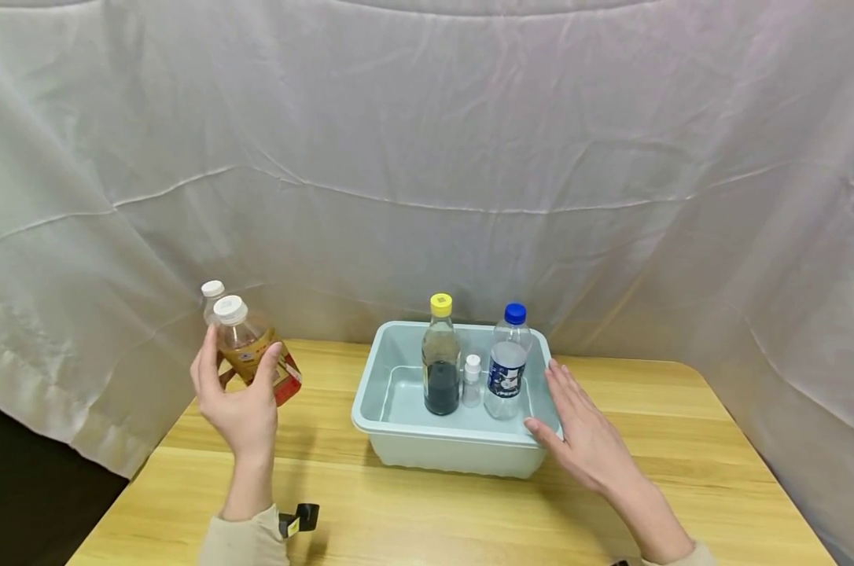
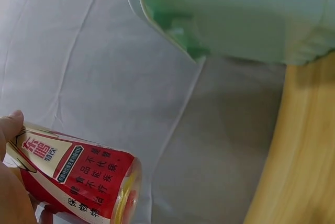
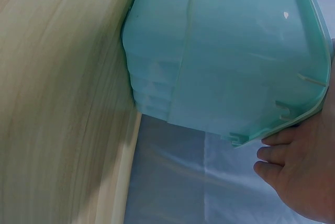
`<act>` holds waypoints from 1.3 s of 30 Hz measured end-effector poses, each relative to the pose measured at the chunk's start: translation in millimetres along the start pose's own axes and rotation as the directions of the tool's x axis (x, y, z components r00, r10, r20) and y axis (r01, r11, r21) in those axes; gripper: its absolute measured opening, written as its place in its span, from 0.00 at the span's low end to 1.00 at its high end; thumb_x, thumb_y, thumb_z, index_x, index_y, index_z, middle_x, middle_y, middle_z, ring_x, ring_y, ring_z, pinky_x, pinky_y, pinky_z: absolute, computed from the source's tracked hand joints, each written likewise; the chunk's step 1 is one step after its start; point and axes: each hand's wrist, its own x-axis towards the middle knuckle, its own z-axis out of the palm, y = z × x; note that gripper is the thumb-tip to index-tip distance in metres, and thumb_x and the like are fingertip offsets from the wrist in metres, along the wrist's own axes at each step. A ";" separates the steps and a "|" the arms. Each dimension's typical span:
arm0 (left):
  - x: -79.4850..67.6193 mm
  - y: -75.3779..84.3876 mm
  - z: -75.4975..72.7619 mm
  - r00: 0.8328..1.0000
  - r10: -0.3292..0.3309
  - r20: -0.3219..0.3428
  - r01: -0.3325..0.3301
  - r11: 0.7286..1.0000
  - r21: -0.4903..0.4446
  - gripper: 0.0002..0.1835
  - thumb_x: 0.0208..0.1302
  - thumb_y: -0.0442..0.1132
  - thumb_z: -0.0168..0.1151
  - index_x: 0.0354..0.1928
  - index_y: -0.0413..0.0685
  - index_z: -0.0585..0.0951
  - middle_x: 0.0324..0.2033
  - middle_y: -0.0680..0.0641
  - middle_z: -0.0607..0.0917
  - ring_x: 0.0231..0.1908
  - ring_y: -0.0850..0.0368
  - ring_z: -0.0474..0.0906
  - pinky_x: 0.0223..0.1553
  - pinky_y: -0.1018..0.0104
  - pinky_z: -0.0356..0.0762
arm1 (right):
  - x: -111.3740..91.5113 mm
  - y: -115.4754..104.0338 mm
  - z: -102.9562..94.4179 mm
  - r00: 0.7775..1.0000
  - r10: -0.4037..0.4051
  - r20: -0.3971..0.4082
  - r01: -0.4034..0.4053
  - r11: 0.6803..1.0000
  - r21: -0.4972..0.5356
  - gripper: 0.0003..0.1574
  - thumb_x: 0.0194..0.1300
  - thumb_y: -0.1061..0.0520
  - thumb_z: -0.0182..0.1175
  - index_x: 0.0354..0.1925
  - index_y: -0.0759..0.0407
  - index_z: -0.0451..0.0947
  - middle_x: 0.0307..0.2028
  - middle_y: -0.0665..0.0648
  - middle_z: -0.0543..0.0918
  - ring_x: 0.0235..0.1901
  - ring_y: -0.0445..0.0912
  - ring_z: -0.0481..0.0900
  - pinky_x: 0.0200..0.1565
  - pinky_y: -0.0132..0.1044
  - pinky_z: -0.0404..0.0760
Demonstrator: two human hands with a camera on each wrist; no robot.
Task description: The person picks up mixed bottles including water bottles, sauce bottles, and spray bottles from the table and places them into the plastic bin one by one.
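Note:
My left hand [image 1: 239,405] grips a plastic drink bottle [image 1: 246,342] with a white cap and a gold and red label, tilted, left of the basin. Its red lower label and clear base show in the left wrist view, with my thumb at the label's edge. Behind it, partly hidden, is a clear white-capped bottle [image 1: 213,291]. A pale blue-green plastic basin [image 1: 455,456] stands on the table. My right hand [image 1: 593,432] rests at its right rim, fingers straight. Inside stand a yellow-capped bottle of dark liquid [image 1: 442,381], a small white-capped bottle [image 1: 473,381] and a blue-capped bottle [image 1: 508,369].
The wooden table [image 1: 342,503] runs out to both sides of the basin. A grey cloth curtain [image 1: 427,157] hangs close behind its back edge and along the sides. A black strap piece [image 1: 303,517] sticks out by the left sleeve [image 1: 246,542].

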 end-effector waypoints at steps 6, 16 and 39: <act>-7.8 14.4 9.8 1.000 0.018 0.010 -0.018 0.999 -0.040 0.39 0.40 0.25 0.76 0.60 0.43 0.75 0.52 0.43 0.77 0.48 0.59 0.72 0.43 0.67 0.66 | 0.3 0.1 0.1 1.000 0.003 -0.003 -0.003 1.000 0.001 0.49 0.68 0.37 0.51 0.73 0.62 0.47 0.74 0.56 0.45 0.73 0.53 0.45 0.71 0.39 0.44; -23.6 30.9 25.1 0.996 0.032 0.089 -0.025 0.996 -0.080 0.39 0.41 0.24 0.75 0.60 0.42 0.75 0.54 0.41 0.76 0.48 0.59 0.70 0.44 0.65 0.66 | 1.3 -0.4 -0.6 1.000 0.006 0.011 -0.006 1.000 0.001 0.50 0.68 0.36 0.50 0.73 0.62 0.46 0.74 0.56 0.45 0.72 0.54 0.45 0.70 0.48 0.51; -65.7 53.4 59.8 0.958 0.054 0.283 -0.002 0.983 -0.183 0.40 0.39 0.24 0.76 0.60 0.38 0.74 0.54 0.36 0.74 0.53 0.55 0.70 0.45 0.61 0.68 | 0.5 -0.5 0.3 1.000 0.020 0.003 -0.020 1.000 0.002 0.50 0.67 0.35 0.50 0.73 0.61 0.46 0.74 0.54 0.45 0.73 0.53 0.44 0.70 0.45 0.49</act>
